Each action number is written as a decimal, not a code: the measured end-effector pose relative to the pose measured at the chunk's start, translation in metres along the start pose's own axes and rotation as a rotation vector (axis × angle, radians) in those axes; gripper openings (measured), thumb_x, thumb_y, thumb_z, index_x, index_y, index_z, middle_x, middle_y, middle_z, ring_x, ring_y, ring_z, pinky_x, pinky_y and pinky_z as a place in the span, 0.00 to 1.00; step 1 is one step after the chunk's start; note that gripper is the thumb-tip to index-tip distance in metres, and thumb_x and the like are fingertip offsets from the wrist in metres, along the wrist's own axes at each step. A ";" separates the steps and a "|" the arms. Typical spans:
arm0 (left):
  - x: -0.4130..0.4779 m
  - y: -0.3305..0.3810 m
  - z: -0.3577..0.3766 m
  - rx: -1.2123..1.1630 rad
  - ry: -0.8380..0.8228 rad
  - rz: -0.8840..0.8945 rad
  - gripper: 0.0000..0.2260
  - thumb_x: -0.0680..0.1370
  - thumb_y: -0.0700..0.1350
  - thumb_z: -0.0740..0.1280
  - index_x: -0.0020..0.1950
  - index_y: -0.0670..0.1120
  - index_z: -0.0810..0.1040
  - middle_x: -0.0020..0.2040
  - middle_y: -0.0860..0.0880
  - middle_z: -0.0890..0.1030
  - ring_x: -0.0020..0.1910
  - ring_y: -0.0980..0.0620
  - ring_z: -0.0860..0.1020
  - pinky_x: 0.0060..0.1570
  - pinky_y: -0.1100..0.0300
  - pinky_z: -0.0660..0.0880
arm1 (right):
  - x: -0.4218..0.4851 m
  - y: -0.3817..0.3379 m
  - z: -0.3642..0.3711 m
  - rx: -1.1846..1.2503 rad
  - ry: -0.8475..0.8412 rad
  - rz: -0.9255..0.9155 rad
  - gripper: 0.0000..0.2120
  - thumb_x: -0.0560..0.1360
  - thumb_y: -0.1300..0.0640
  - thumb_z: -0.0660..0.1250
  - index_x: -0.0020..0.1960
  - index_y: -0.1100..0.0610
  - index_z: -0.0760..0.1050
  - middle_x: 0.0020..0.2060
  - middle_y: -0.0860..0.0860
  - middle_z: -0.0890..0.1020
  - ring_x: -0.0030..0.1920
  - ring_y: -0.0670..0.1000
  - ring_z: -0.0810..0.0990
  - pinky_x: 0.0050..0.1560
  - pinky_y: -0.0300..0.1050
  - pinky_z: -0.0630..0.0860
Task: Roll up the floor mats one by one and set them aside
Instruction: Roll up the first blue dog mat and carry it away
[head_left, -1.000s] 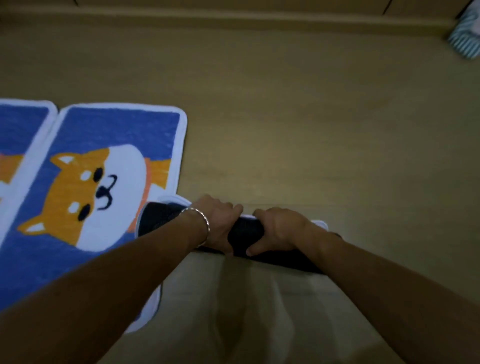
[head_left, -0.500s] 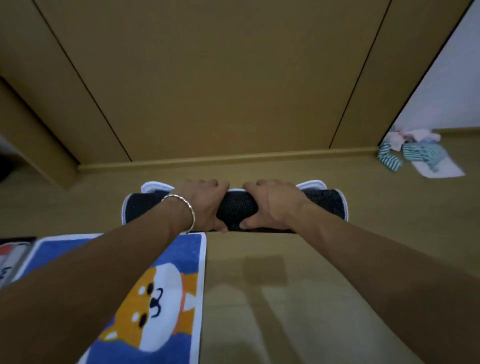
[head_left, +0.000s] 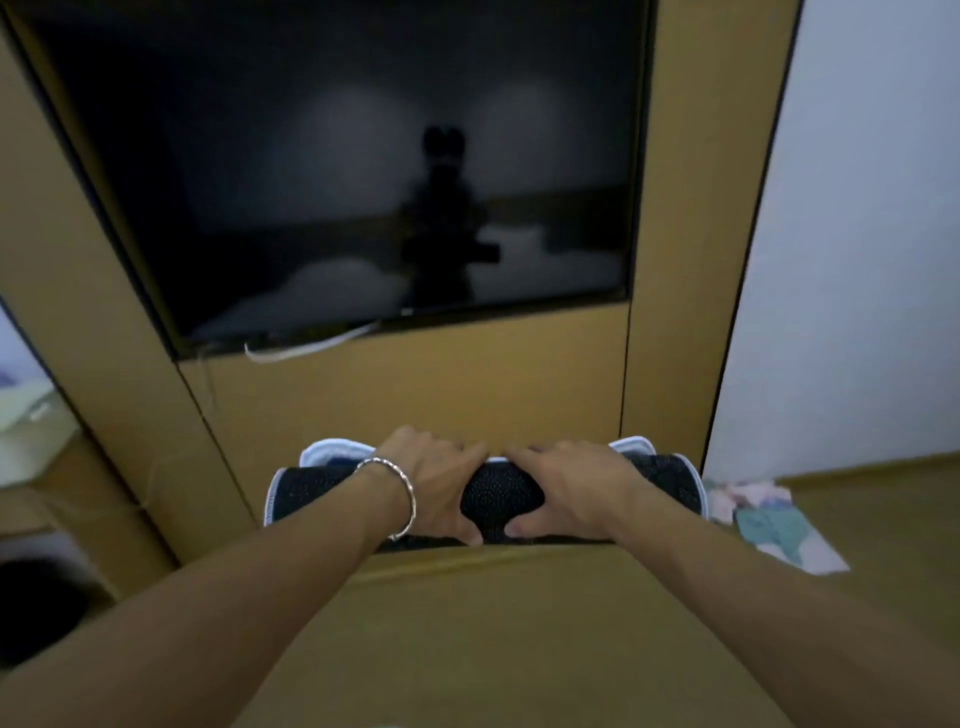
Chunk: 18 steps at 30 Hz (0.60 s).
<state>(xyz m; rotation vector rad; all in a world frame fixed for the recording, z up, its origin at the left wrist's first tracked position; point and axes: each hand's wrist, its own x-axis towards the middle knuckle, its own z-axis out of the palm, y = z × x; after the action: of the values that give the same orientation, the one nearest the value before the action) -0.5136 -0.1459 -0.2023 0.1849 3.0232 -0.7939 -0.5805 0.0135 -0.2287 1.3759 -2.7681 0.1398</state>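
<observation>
Both hands hold one rolled mat (head_left: 501, 499): left hand (head_left: 436, 483) and right hand (head_left: 571, 488) sit side by side at its middle, fingers curled over, thumbs under. Roll's long axis runs left-right, straight ahead, near wall panel (head_left: 467, 389); neither hand nearer.

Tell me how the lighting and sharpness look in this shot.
Head view: dim, warm light; TV screen shows soft pale reflections, no hard glare; wide lens slants the wall panels; left hand, right hand and rolled mat fairly sharp; floor clutter at right blurry.
</observation>
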 end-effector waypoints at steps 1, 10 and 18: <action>0.002 -0.003 -0.034 0.025 0.037 -0.006 0.29 0.66 0.70 0.65 0.56 0.51 0.66 0.53 0.50 0.78 0.50 0.45 0.79 0.39 0.56 0.67 | -0.009 0.008 -0.033 -0.034 0.037 -0.005 0.30 0.68 0.35 0.66 0.64 0.49 0.67 0.55 0.50 0.78 0.54 0.56 0.77 0.50 0.50 0.75; 0.006 -0.004 -0.218 -0.174 0.321 -0.349 0.27 0.67 0.71 0.63 0.49 0.50 0.64 0.51 0.49 0.80 0.47 0.46 0.80 0.41 0.56 0.69 | -0.074 0.048 -0.185 -0.151 0.602 0.066 0.35 0.77 0.43 0.62 0.77 0.53 0.52 0.76 0.55 0.56 0.76 0.55 0.52 0.75 0.53 0.50; 0.027 0.013 -0.252 -0.955 0.455 -0.713 0.30 0.70 0.65 0.66 0.59 0.43 0.65 0.57 0.43 0.76 0.55 0.41 0.76 0.47 0.54 0.72 | -0.076 0.027 -0.200 0.124 0.652 0.068 0.31 0.79 0.51 0.58 0.77 0.53 0.49 0.66 0.51 0.65 0.62 0.50 0.66 0.59 0.42 0.69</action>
<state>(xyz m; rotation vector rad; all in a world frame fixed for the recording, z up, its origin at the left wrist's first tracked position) -0.5338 -0.0084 0.0094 -0.8446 3.4507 0.9015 -0.5555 0.1107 -0.0382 1.0116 -2.2778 0.6441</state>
